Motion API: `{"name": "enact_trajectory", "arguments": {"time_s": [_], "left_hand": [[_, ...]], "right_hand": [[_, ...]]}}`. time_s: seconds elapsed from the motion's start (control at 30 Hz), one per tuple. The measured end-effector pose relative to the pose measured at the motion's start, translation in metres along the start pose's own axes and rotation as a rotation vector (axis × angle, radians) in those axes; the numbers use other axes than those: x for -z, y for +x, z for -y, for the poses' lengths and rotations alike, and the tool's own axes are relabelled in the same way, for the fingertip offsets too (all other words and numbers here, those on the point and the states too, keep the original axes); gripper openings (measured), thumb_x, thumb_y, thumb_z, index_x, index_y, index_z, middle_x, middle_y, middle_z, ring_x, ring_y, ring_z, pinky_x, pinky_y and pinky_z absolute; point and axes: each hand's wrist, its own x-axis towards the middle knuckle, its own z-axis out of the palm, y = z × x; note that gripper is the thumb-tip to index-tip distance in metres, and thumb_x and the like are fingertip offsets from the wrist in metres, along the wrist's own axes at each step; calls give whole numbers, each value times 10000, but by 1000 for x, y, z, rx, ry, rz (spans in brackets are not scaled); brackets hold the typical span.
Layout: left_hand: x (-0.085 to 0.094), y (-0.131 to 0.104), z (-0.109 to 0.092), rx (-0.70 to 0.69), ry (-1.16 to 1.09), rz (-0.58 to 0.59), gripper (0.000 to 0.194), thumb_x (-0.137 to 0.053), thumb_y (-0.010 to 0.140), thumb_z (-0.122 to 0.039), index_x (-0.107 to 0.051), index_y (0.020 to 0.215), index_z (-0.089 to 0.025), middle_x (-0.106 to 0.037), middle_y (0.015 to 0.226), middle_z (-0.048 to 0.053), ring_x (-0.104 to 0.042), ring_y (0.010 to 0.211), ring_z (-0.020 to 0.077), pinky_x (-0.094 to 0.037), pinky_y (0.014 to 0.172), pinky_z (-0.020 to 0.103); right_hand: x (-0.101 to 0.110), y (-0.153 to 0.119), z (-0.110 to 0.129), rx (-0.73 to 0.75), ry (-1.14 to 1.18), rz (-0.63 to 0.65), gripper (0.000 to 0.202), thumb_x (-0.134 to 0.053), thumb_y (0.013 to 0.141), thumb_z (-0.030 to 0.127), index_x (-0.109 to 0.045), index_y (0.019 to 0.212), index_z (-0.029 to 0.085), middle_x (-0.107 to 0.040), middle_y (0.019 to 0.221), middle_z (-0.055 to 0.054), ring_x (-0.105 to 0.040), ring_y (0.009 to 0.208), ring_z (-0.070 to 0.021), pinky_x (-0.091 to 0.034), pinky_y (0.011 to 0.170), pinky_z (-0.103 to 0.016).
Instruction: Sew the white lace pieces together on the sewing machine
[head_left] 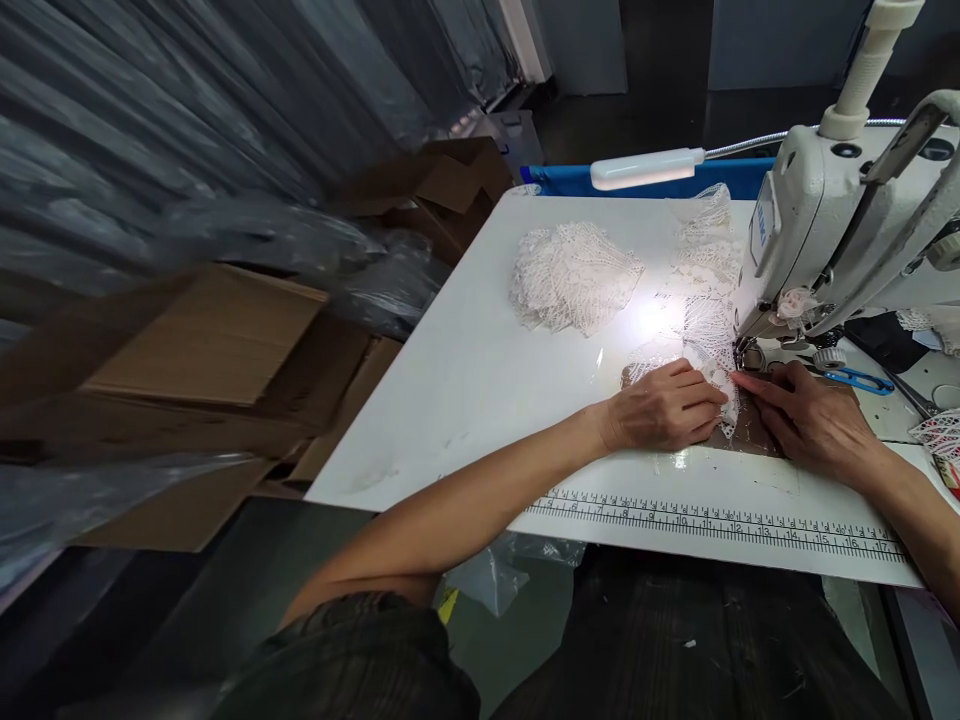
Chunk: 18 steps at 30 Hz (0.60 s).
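Note:
White lace (707, 322) runs back from the needle area of the white sewing machine (806, 215). On its near end lies my left hand (670, 405), fingers bent and pressed together on the lace. My right hand (814, 418) is just right of the needle, its index finger pointing at the lace edge and touching it, the other fingers partly spread on a brown plate. A pile of white lace pieces (574, 277) rests on the table further back and left.
The white table (420, 420) has a printed ruler (720, 522) along its front edge. Blue-handled snips (859, 380) and scissors lie right of the needle. A lamp (646, 168) shines from behind. Open cardboard boxes (210, 335) and plastic stand at the left.

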Motion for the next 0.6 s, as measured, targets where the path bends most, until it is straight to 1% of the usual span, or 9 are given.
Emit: {"name": "enact_trajectory", "arguments": {"time_s": [0.07, 0.17, 0.23, 0.3, 0.37, 0.47, 0.53, 0.6], "left_hand": [[0, 0, -1, 0, 7, 15, 250, -495, 961, -173, -679, 793, -154, -743, 937, 32, -630, 747, 110, -489, 689, 279], [1, 0, -2, -11, 43, 18, 266, -487, 963, -167, -683, 785, -149, -744, 930, 31, -619, 720, 104, -495, 660, 267], [1, 0, -2, -19, 71, 28, 273, -485, 963, -168, -681, 774, -150, -743, 932, 32, -610, 701, 102, -490, 644, 265], [0, 0, -3, -12, 91, 62, 274, -482, 963, -175, -678, 773, -158, -740, 936, 33, -605, 699, 104, -480, 640, 271], [-1, 0, -5, 4, 104, 86, 263, -490, 957, -172, -671, 767, -162, -737, 922, 27, -601, 697, 108, -463, 641, 275], [0, 0, -7, 15, 103, 84, 250, -508, 946, -170, -657, 746, -158, -734, 906, 13, -594, 689, 108, -431, 644, 270], [3, 1, -7, 10, 73, 72, 261, -513, 957, -247, -658, 763, -153, -733, 928, 25, -599, 707, 117, -426, 674, 283], [9, 3, -4, 21, 31, 39, 308, -512, 963, -355, -663, 796, -146, -732, 935, 43, -611, 739, 134, -430, 714, 307]], "right_hand": [[2, 0, -2, -16, 61, -14, 443, -327, 977, 312, -600, 1315, 225, -605, 947, -124, -588, 701, -189, -446, 543, -293], [9, -1, -4, -40, 220, 4, 434, -333, 983, 307, -605, 1300, 189, -622, 980, -128, -621, 811, -202, -514, 667, -322], [14, -5, -1, -35, 319, 49, 426, -341, 981, 291, -591, 1309, 184, -623, 1020, -127, -621, 882, -202, -530, 748, -333], [16, -10, 6, -29, 356, 67, 423, -359, 972, 274, -570, 1330, 197, -608, 1053, -126, -609, 917, -202, -532, 775, -336], [12, -17, 16, -23, 305, 41, 424, -386, 955, 253, -567, 1336, 214, -584, 1049, -128, -586, 923, -217, -524, 771, -356], [3, -24, 27, 14, 109, -12, 416, -405, 926, 226, -613, 1287, 236, -551, 1064, -147, -537, 908, -265, -482, 728, -415], [-2, -25, 30, 32, 14, -29, 410, -409, 917, 218, -630, 1261, 238, -543, 1068, -154, -518, 881, -272, -448, 689, -406], [-4, -24, 30, 44, -1, -39, 408, -415, 907, 200, -635, 1249, 229, -542, 1057, -150, -511, 878, -270, -432, 686, -394]]}}
